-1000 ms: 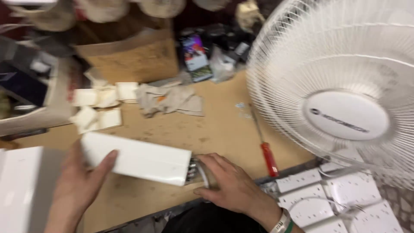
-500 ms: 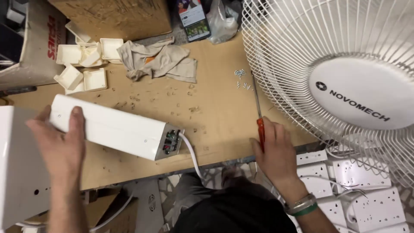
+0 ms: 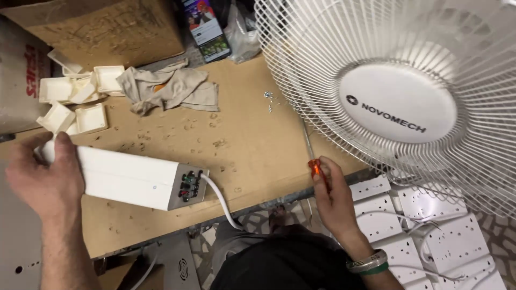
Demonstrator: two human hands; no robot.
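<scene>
Seen from above, our left hand [image 3: 45, 180] clamps its fingers over the far end of a long white electrical box [image 3: 126, 177] lying flat near the front edge of the brown workbench [image 3: 252, 145], toward its left side. The box's open end, with small red and green terminals, faces right, and a white cable [image 3: 220, 207] runs from it over the bench's front edge. Our right hand [image 3: 333, 201] closes around the orange handle of a screwdriver [image 3: 313, 161] at the front edge, its shaft pointing away from us beside the grille of a white pedestal fan [image 3: 398, 102] that fills the right side. A few small parts, perhaps screws [image 3: 269, 99], lie near the bench's middle. A crumpled beige rag [image 3: 169, 88] and a cluster of small white plastic boxes [image 3: 80, 99] sit toward the back left corner. Below the bench's right end, white switch plates [image 3: 424, 225] lie stacked.
</scene>
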